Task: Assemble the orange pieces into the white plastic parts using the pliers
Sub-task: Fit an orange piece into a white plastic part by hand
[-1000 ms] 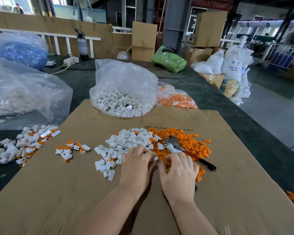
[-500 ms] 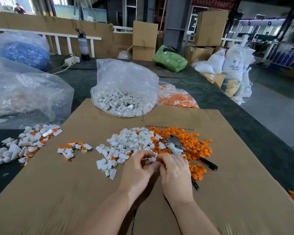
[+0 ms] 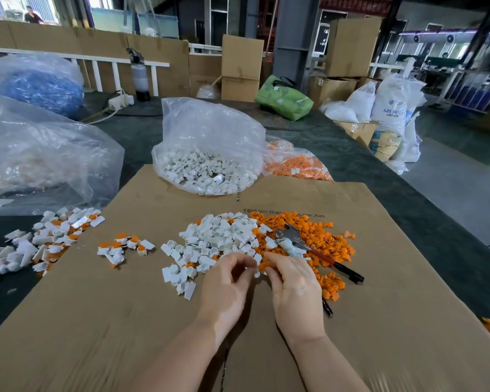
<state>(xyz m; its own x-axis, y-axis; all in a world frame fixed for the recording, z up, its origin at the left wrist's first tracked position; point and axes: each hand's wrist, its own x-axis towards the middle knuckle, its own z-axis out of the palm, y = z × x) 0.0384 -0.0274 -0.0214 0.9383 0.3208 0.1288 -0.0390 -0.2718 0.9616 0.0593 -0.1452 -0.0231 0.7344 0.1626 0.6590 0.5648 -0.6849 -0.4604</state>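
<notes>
- A flattened sheet of brown cardboard covers the dark counter.
- On the cardboard's middle lies a heap of white plastic parts, touching a heap of orange pieces to its right.
- Pliers with red and black handles lie on the orange heap.
- The left hand and right hand meet at the heaps' near edge, fingertips curled together; the right hand pinches an orange piece.
- Small clusters of joined white-and-orange parts lie to the left.
- Behind stand a clear bag of white parts and a bag of orange pieces.
</notes>
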